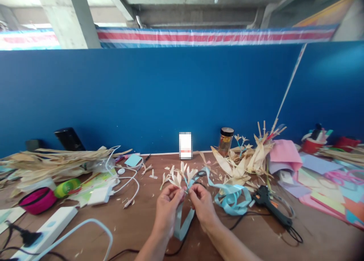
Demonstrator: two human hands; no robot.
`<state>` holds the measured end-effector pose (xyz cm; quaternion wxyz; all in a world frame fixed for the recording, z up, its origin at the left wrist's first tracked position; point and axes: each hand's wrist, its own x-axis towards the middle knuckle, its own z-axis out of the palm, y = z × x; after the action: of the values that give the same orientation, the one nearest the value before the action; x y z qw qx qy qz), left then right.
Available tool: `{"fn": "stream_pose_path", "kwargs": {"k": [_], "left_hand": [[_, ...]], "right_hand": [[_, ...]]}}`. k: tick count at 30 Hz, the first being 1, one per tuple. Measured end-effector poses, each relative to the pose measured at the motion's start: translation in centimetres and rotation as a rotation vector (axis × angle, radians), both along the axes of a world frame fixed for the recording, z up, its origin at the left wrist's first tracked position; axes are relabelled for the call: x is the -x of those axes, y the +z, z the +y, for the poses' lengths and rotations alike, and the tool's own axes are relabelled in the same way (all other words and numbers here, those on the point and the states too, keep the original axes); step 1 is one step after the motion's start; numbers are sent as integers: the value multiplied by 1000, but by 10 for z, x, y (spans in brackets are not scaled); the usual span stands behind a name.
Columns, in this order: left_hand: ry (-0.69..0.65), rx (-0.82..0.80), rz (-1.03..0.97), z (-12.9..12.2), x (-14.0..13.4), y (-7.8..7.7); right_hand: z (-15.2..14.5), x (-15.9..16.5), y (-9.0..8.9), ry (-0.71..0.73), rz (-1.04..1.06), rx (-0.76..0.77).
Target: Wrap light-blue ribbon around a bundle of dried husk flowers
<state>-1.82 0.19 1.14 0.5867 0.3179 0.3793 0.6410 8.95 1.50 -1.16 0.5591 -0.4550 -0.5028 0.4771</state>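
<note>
My left hand [168, 207] and my right hand [202, 205] meet over the middle of the table, fingertips almost touching. Pinched in the left one is a bunch of pale dried-husk flowers [183, 173], petals pointing up and away from me. A light blue ribbon [182, 228] hangs in a loop below the hands, and the right fingers are closed on a blue strip by the stems. The exact grip point is hidden by the fingers. More ribbon [233, 200] lies in a loose coil to the right. Black scissor-like handles [201, 173] show just behind the flowers.
A black glue gun [273, 208] with its cable lies at the right. Dried husks [247, 162] are heaped near a dark-lidded jar [226, 141]. Colored paper [321, 192] covers the far right. At left are a white power strip [48, 230] and a pink band [38, 201].
</note>
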Motion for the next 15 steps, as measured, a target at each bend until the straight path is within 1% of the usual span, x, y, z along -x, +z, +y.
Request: {"fn": "stream_pose_path", "kwargs": {"k": [3, 7, 10, 12, 15], "left_hand": [[4, 44, 4, 0, 2, -1], [-37, 62, 26, -2, 6, 7], [-70, 111, 68, -3, 7, 9], [-77, 142, 79, -3, 6, 7], [-64, 146, 43, 0, 4, 0]], "right_hand": [[-1, 0, 1, 2, -8, 9], [-2, 0, 3, 4, 2, 16], [-2, 0, 3, 3, 16, 11], [-3, 1, 3, 0, 19, 3], [-5, 3, 3, -7, 26, 10]]}}
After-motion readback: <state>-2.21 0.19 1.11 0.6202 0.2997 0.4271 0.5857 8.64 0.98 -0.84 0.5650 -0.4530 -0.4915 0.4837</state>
